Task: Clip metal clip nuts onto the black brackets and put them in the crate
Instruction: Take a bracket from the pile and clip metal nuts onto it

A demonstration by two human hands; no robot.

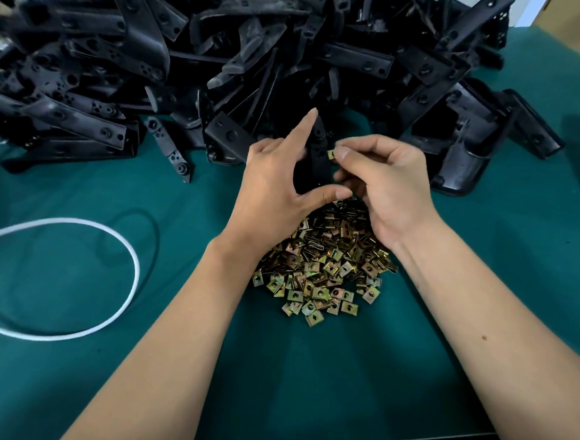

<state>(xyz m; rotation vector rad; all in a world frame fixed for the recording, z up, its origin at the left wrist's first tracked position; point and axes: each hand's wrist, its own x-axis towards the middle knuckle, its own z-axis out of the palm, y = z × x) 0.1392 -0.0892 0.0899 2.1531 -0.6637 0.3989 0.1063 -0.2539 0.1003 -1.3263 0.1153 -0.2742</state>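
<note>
The left hand (pixel 277 181) held one black bracket (pixel 317 153) upright, thumb under it and forefinger extended along its far side. The right hand (pixel 383 188) pinched a brass-coloured clip nut (pixel 331 153) between thumb and fingertip, touching the bracket's right edge just above the left thumb. Below both grips lay the clip nut heap (pixel 323 270). Pushed on askew, the nut could probably jam or spring loose into the heap. No crate was in view.

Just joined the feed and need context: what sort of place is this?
Likely a factory hand-assembly bench: a big heap of black brackets, a pile of metal clip nuts on a green work mat, and the right hand pinching one clip nut.
</note>
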